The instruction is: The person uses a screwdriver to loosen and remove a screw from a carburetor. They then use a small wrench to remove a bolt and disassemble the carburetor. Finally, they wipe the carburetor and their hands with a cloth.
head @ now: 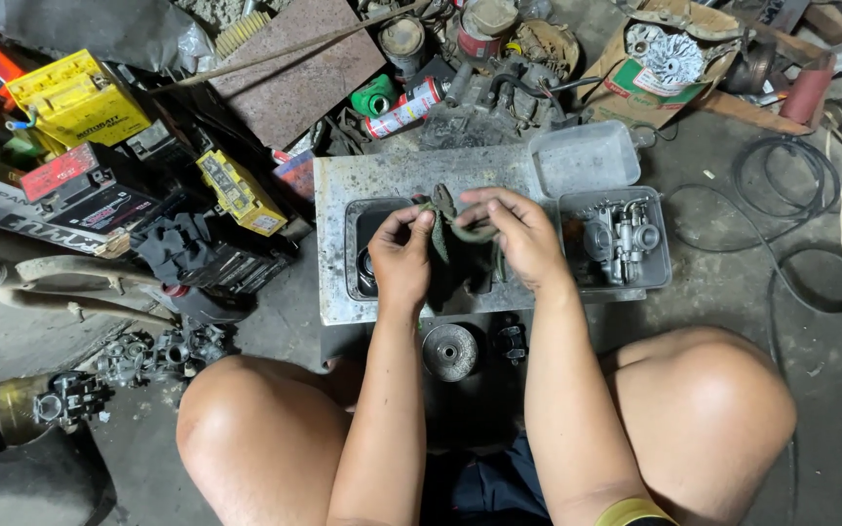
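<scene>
Pinching one dark green rag (pixel 455 234), both hands, left (pixel 401 258) and right (pixel 523 239), keep closed grips above two trays (pixel 626 282).

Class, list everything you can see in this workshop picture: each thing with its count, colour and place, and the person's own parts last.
Rag: one, dark green, held between both hands over the slab.
Slab: one, grey and stained, on the floor ahead of the knees.
Clear tub: one, right of the hands, holding a metal carburettor.
Tub lid: one, clear, behind the tub.
Batteries: several, yellow and black, upper left.
Spray can: one, red and white, behind the slab.
Round metal part: one, grey, between the knees.
Cables: black, coiled at right.
Left hand: grips the rag.
Right hand: grips the rag.
</scene>
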